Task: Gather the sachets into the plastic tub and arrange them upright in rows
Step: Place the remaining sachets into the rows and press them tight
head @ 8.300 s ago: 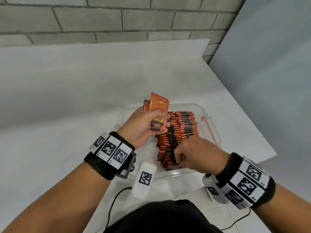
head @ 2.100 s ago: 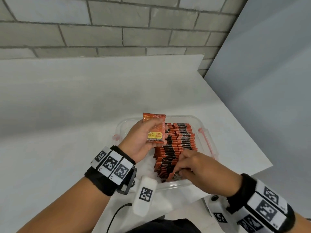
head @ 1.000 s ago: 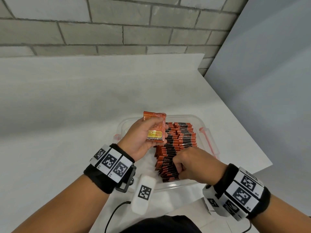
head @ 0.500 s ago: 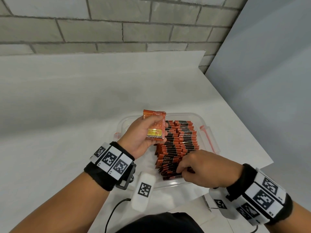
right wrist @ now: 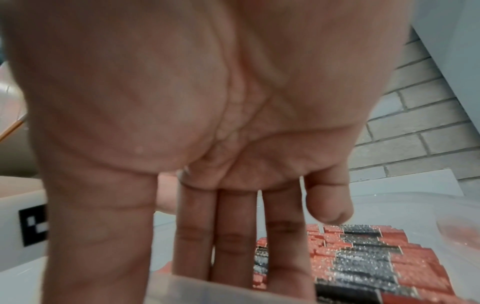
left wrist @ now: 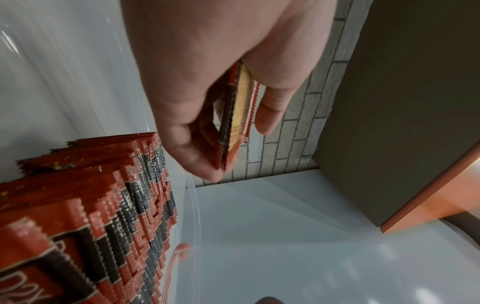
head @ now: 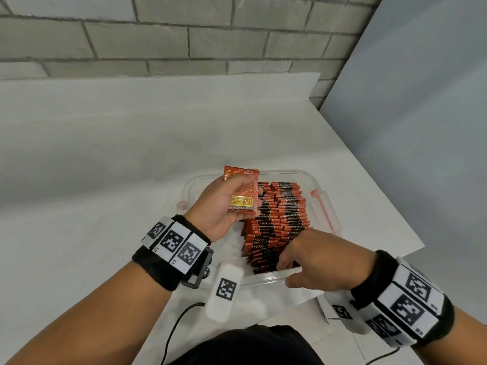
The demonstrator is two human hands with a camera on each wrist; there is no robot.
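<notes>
My left hand pinches a small stack of sachets above the plastic tub; my right hand, fingers straight, presses the tub's sachet rows.

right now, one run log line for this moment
left hand: grips orange foil sachets | right hand: straight fingers on sachet row | clear plastic tub

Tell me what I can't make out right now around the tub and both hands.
- Right hand: fingertips hidden behind the plastic tub wall in the right wrist view; contact with the row of sachets unclear.
- Left hand: number of held sachets unclear; edge-on, left wrist view.
- Tub's near left corner: covered by the left wrist, head view.
</notes>
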